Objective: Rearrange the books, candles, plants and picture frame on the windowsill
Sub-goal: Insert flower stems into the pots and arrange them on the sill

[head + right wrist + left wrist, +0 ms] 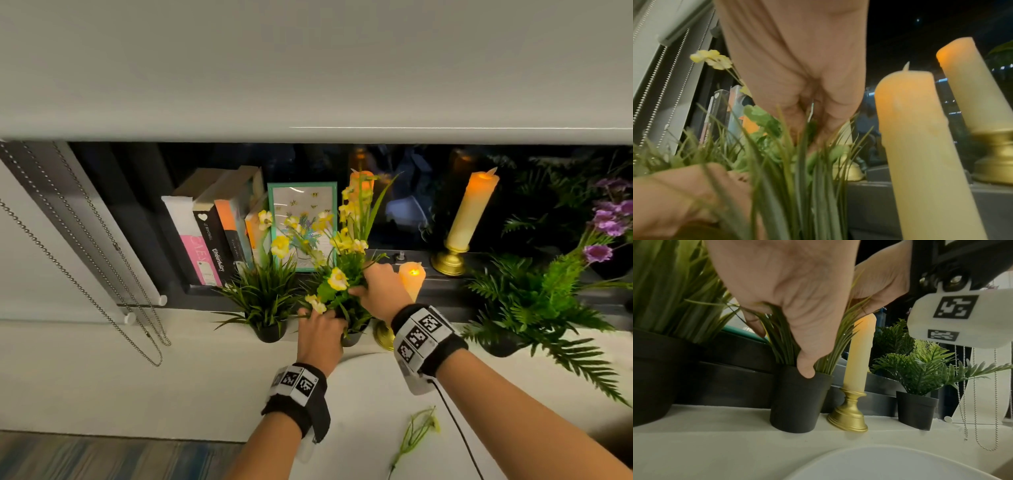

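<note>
A yellow-flowered plant [337,277] in a small black pot [799,402] stands on the white windowsill [171,359]. My left hand [318,325] holds it low down, thumb on the pot rim and fingers curled into the grass blades. My right hand [363,284] grips the flower stems higher up, among the leaves [764,118]. Just right of the pot stands a lit candle [412,277] on a gold base [849,418]. Behind are upright books [212,233], a teal picture frame [301,202], a taller candle [472,209] and another candle [359,181] partly hidden by flowers.
A grass plant [267,294] in a black pot sits close on the left. A fern with purple flowers [534,301] fills the right. Blind chains [102,274] hang at left. A loose green stem [416,431] lies on a round white surface [890,464] in front.
</note>
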